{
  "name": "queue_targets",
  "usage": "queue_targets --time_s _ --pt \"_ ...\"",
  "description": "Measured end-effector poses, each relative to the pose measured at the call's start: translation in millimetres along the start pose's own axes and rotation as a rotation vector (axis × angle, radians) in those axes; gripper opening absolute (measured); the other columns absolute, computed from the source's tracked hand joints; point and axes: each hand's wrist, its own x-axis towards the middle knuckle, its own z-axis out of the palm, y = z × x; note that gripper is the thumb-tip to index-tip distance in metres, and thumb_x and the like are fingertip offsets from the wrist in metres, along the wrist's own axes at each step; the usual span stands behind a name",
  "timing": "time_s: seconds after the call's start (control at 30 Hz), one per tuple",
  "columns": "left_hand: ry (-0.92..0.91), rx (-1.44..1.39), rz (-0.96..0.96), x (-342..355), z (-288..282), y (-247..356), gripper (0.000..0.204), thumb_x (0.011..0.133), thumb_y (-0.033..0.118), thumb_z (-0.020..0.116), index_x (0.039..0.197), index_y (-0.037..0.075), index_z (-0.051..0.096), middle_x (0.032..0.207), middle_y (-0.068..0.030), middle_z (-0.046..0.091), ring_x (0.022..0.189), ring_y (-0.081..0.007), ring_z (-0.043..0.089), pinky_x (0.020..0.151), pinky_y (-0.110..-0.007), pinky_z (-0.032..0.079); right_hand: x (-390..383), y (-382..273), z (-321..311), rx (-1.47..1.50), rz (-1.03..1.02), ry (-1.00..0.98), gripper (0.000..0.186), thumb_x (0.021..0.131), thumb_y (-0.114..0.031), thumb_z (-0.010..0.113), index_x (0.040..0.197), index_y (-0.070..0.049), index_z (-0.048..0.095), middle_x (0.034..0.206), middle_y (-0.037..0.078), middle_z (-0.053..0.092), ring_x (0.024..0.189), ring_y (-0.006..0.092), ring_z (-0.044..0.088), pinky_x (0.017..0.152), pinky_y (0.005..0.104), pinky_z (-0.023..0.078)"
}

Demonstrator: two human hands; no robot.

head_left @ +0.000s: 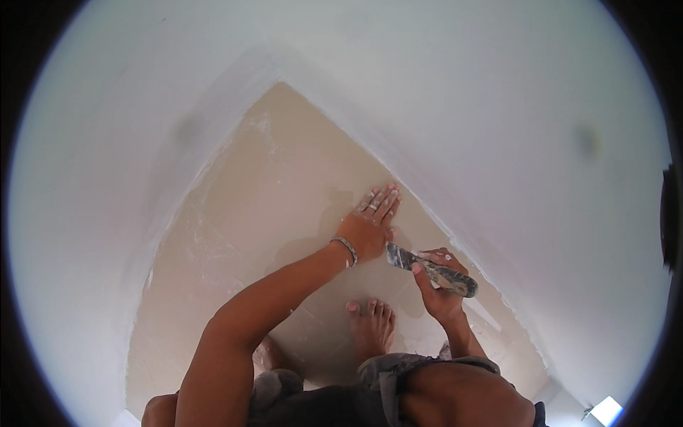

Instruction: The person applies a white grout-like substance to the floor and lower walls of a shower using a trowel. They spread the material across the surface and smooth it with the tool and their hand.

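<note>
My left hand (368,224) is stretched out above the beige floor, close to the foot of the right wall. Its fingers are extended and lie side by side, with white smears on them and a ring on one; nothing shows in its grasp. A braided bracelet (346,249) circles that wrist. Nearer to me and to the right, my right hand (442,302) is closed around a putty knife (402,257) with a dark, white-stained handle. The knife's blade end points left, near the left hand's thumb. Whether the left palm touches the floor, I cannot tell.
Two white walls meet in a far corner; the right wall (512,164) runs close beside both hands. White dust and streaks mark the tan floor (235,192). My bare foot (373,327) stands just below the hands. A bright white rectangle (607,411) shows at lower right.
</note>
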Motion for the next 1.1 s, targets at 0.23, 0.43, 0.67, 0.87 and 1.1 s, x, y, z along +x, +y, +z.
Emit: queue_targets --time_s 0.23,0.43,0.67,0.87,1.1 --pt "-0.217 -0.191 0.091 27 -6 10 0.067 0.101 0.03 0.053 0.159 -0.002 0.04 0.167 -0.019 0.038 0.158 -0.0322 0.029 0.132 -0.047 0.019 92 5 -8 0.003 -0.005 -0.095 0.021 0.089 0.003 0.079 0.107 0.003 0.071 0.104 0.017 0.074 0.094 0.0278 0.07 0.083 0.037 0.056" --pt "-0.458 -0.8 -0.095 140 -43 55 0.034 0.099 0.029 0.061 0.12 0.006 0.075 0.106 -0.0132 0.079 0.104 -0.0335 0.075 0.096 -0.049 0.056 206 24 -69 -0.028 -0.023 -0.018 0.025 0.089 0.004 0.078 0.113 0.0 0.074 0.112 0.017 0.074 0.097 0.0305 0.073 0.084 0.0378 0.058" --pt "-0.088 -2.076 -1.154 396 -78 12 0.034 0.106 0.038 0.062 0.097 0.007 0.071 0.079 -0.0017 0.064 0.068 -0.0138 0.06 0.065 -0.033 0.05 424 114 -235 -0.113 -0.029 -0.355 0.043 0.086 -0.003 0.077 0.129 -0.007 0.075 0.132 0.017 0.07 0.126 0.0379 0.065 0.104 0.0454 0.054" --pt "-0.059 -1.98 -1.163 577 -156 27 0.032 0.105 0.033 0.066 0.091 0.004 0.069 0.074 -0.0032 0.065 0.061 -0.013 0.061 0.055 -0.029 0.047 517 94 -363 -0.282 -0.008 -0.431 0.054 0.085 0.004 0.072 0.138 -0.009 0.07 0.134 0.015 0.068 0.128 0.0371 0.064 0.107 0.0455 0.053" --pt "0.151 -1.95 -1.054 570 -190 79 0.036 0.102 0.023 0.068 0.114 -0.011 0.071 0.089 -0.016 0.076 0.077 -0.0227 0.076 0.068 -0.033 0.063 464 24 -421 0.196 0.591 -0.19 0.039 0.104 -0.007 0.067 0.142 -0.001 0.063 0.131 0.014 0.066 0.105 0.0202 0.07 0.092 0.036 0.061"
